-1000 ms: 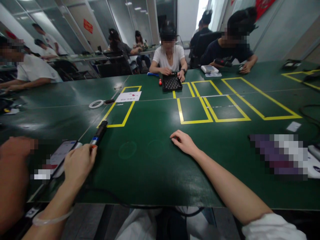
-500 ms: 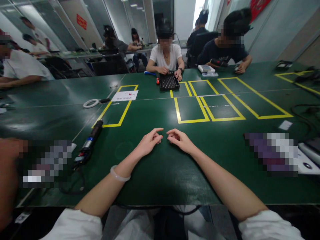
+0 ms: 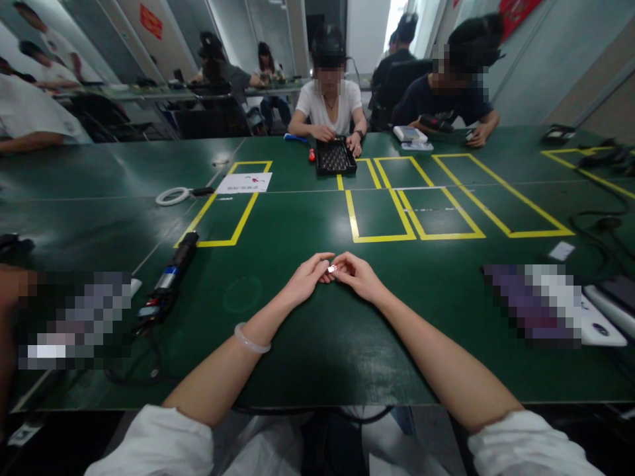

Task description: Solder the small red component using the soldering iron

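Note:
My left hand (image 3: 308,276) and my right hand (image 3: 358,276) meet at the fingertips above the green table (image 3: 297,357). A small bright white piece (image 3: 332,269) shows between them, too small to name. My right thumb and fingers pinch it from one side. On the other side, my left thumb and curled fingers close on it, with the index finger stretched over the top. A pale bangle (image 3: 252,338) circles my left wrist.
Left of me lie a dark cylindrical tool (image 3: 167,281) with a cable and a pixelated flat thing (image 3: 82,320); another (image 3: 536,304) lies right. Yellow tape rectangles (image 3: 381,238) mark the table. Opposite, a person handles a black tray (image 3: 336,170). A white card (image 3: 245,182) lies left of centre.
My hands have come together from a small gap, the left one moving right. The white piece now shows between the fingertips. The view has shifted slightly.

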Demonstrator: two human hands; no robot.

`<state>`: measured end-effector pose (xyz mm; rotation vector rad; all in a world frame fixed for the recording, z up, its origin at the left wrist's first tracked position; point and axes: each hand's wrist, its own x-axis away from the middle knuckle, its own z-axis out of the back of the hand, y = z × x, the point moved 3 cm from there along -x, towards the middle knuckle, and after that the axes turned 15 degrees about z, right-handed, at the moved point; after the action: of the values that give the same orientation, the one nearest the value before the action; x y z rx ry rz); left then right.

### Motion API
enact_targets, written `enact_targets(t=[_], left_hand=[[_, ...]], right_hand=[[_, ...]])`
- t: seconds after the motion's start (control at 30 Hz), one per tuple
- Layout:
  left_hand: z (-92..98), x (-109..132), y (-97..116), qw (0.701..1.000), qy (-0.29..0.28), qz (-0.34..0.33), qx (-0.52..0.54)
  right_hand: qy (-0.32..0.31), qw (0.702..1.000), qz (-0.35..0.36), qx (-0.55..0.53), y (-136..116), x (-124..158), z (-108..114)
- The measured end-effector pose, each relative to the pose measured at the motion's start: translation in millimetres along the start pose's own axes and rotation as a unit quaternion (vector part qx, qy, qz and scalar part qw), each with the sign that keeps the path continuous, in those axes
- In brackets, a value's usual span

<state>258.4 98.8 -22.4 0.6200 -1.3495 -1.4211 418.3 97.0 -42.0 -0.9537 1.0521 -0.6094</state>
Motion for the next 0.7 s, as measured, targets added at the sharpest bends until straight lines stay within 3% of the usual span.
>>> enact_targets(t=[0.2,0.43,0.7], left_hand=[[-2.0,-3.6,-6.7,0.999,-0.006,0.004,0.040],[-0.6,-1.3,-6.4,1.000,0.007,-0.018,0.011],[0.9,-2.0,-6.7,0.999,0.019,-0.010,0.034]], right_hand=[[0.028,0.999,0.014,0.022,-2.4,0.4,3.6],[0.044,0.998,-0.012,-0.036,4.7,1.0,4.2],[0.022,0.999,0.025,0.016,-1.7,0.1,5.1]])
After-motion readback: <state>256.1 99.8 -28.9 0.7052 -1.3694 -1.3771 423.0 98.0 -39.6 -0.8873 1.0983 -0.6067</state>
